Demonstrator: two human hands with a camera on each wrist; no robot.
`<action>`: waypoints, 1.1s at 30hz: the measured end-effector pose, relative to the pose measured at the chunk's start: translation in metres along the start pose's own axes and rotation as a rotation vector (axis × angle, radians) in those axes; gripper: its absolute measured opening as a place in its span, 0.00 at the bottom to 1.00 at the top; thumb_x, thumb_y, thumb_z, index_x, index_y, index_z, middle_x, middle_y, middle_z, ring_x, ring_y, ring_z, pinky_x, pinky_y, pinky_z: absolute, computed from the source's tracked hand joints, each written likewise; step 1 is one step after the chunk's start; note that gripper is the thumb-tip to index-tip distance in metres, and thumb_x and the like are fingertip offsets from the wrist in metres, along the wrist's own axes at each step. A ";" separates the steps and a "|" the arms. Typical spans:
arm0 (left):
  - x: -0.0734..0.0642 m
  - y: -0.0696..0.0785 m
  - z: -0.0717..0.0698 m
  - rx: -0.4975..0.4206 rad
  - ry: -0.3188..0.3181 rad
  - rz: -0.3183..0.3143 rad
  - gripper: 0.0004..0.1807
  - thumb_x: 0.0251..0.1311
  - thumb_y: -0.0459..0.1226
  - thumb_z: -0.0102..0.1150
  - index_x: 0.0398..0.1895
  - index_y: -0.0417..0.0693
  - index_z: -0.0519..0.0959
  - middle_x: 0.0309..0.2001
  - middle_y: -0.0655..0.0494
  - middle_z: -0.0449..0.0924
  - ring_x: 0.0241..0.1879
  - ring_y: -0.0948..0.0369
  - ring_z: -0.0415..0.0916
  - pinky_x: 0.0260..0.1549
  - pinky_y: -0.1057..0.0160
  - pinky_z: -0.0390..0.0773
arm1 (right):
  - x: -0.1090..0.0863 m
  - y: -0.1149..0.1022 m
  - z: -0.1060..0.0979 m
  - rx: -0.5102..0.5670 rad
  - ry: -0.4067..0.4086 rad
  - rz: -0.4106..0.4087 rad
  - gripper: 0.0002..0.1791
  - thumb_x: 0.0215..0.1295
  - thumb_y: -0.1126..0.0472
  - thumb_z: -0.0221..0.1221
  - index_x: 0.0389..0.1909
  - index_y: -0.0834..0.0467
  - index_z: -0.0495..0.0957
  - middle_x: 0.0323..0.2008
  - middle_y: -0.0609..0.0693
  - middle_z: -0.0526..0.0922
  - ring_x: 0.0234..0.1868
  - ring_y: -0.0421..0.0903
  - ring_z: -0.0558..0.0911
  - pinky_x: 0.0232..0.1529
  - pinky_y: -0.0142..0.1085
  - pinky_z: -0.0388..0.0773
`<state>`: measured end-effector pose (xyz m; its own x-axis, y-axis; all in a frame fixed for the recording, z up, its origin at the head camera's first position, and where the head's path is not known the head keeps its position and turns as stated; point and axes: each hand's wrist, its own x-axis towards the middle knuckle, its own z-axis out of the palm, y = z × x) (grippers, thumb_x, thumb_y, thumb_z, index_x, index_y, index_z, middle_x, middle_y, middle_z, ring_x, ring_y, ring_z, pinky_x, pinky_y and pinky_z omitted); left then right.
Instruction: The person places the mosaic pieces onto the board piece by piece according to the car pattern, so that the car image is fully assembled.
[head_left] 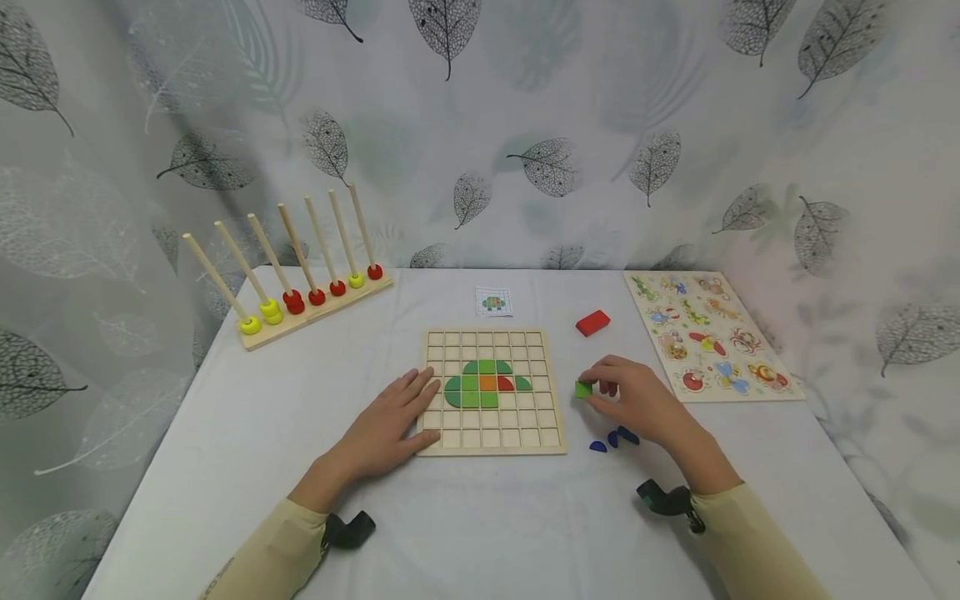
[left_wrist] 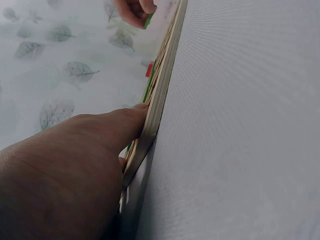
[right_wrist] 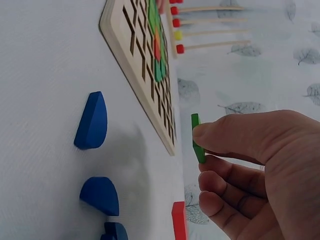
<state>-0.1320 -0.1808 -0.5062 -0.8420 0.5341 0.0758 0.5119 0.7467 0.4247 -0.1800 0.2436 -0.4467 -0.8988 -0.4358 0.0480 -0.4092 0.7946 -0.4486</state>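
A light wooden grid board (head_left: pixel 491 442) lies mid-table, with green, orange and red pieces set in several of its squares. My left hand (head_left: pixel 390 423) rests on the board's left edge, fingers extended; in the left wrist view its thumb (left_wrist: pixel 127 122) touches the rim. Right of the board, my right hand (head_left: pixel 637 398) pinches a green square tile (head_left: pixel 583 389) between thumb and fingers. The right wrist view shows this green tile (right_wrist: pixel 197 137) edge-on, held above the table. Below that hand lie several blue rounded pieces (head_left: pixel 612 438).
Behind the board lies a small pattern card (head_left: pixel 493 302). A red block (head_left: pixel 593 323) lies at back right, near a picture puzzle board (head_left: pixel 708 333). A wooden peg stand (head_left: pixel 318 310) with red and yellow beads stands at back left.
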 end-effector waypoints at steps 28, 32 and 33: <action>0.001 -0.001 0.000 0.003 -0.001 0.001 0.46 0.77 0.56 0.60 0.87 0.42 0.58 0.87 0.47 0.50 0.86 0.46 0.44 0.82 0.45 0.50 | 0.018 -0.023 0.005 0.029 -0.006 -0.081 0.15 0.64 0.65 0.77 0.52 0.53 0.91 0.41 0.43 0.83 0.41 0.44 0.78 0.38 0.36 0.80; 0.000 0.000 0.000 -0.003 -0.002 0.002 0.46 0.77 0.56 0.61 0.87 0.42 0.58 0.87 0.46 0.50 0.86 0.46 0.44 0.82 0.45 0.50 | 0.021 -0.027 0.008 0.033 -0.013 -0.095 0.16 0.65 0.65 0.77 0.52 0.52 0.91 0.42 0.42 0.83 0.41 0.44 0.78 0.38 0.35 0.81; 0.000 0.000 -0.001 -0.004 -0.002 0.002 0.46 0.77 0.56 0.61 0.87 0.42 0.58 0.87 0.46 0.50 0.86 0.46 0.44 0.82 0.45 0.50 | 0.022 -0.028 0.008 0.034 -0.015 -0.096 0.16 0.65 0.65 0.77 0.53 0.52 0.91 0.43 0.42 0.83 0.42 0.44 0.78 0.38 0.35 0.81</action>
<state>-0.1322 -0.1808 -0.5056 -0.8408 0.5361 0.0751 0.5127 0.7443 0.4279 -0.1871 0.2085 -0.4401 -0.8530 -0.5158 0.0790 -0.4877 0.7341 -0.4725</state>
